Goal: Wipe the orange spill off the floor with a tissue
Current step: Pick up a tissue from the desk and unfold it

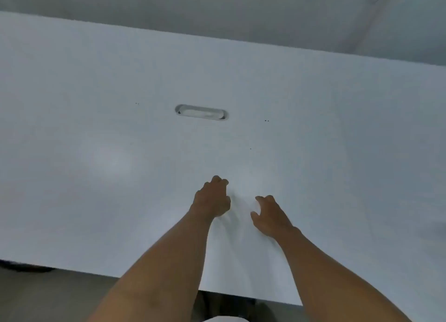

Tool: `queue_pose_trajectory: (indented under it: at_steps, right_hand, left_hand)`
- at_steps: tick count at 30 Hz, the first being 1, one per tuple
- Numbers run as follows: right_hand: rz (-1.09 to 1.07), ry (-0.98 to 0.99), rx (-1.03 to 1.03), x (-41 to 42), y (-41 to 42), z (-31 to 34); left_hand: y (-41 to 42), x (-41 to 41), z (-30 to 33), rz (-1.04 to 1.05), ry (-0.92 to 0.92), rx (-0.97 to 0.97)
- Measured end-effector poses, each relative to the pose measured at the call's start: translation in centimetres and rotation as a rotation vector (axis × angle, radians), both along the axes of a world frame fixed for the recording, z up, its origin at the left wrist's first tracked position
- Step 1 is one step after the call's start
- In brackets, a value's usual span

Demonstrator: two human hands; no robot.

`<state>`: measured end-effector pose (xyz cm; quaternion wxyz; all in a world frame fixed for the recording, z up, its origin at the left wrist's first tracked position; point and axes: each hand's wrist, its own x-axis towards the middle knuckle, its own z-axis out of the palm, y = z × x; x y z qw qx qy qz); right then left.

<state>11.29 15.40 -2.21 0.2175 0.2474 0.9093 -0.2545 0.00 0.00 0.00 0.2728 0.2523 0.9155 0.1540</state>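
Observation:
Both of my bare arms reach forward over a white table (pixel 96 152). My left hand (pixel 212 197) rests on the tabletop near the middle, knuckles up and fingers curled under. My right hand (pixel 268 215) is just to its right and slightly nearer, with fingers spread and bent like a claw and nothing visible in them. Faint grey streaks lie on the white surface between the hands; I cannot tell whether a white tissue is there. No orange spill is in view.
An oval cable slot (pixel 201 112) is cut into the table beyond my hands. The table's near edge runs along the bottom, with grey floor (pixel 48 297) below it at the left. A grey surface (pixel 217 8) lies behind the far edge.

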Motion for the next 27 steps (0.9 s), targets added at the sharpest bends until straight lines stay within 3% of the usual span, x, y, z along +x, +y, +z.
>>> queue_pose_trajectory:
  at_steps: [7, 13, 17, 23, 27]
  right_hand:
    - [-0.193, 0.077, 0.051, -1.1, -0.7, -2.6]
    - [-0.319, 0.129, 0.064, -1.8, -1.3, -3.2]
    - [-0.423, 0.191, -0.081, -2.0, -1.2, -2.7]
    - [-0.508, 0.247, -0.392, -3.1, -0.8, 0.4]
    - [-0.441, 0.324, -0.557, -4.6, -1.9, 2.3]
  left_hand:
    - [0.1, -0.1, -4.2, 0.034, -0.026, -0.084]
    - [-0.3, -0.5, -5.5, 0.129, 0.038, -0.044]
    - [-0.7, -1.2, -5.2, 0.171, -0.048, 0.059]
    - [-2.8, -2.8, -2.9, 0.406, -0.292, 0.321]
    - [-5.4, -2.0, -0.6, 0.503, -0.331, 0.471]
